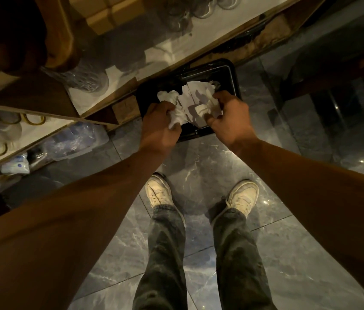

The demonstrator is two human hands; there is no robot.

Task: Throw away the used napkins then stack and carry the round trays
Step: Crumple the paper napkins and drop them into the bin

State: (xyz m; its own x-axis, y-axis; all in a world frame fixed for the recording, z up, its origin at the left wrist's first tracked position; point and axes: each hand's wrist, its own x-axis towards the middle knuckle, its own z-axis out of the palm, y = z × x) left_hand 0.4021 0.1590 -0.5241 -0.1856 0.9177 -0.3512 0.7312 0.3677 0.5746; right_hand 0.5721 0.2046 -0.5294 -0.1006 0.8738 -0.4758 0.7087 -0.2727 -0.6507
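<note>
Both my hands hold a bunch of crumpled white used napkins (190,106) over a black rectangular waste bin (232,72) that stands on the floor, half under a counter. My left hand (160,121) grips the left clump with closed fingers. On the right, my right hand (228,117) pinches the flatter sheets. The napkins hide most of the bin's opening. No round trays are in view.
A pale counter (176,48) with a wooden edge runs diagonally above the bin, with glassware and boxes on it. Lower shelves (8,139) at left hold plastic-wrapped items and gold-rimmed dishes. My feet (199,195) stand on glossy grey marble floor tiles (288,253).
</note>
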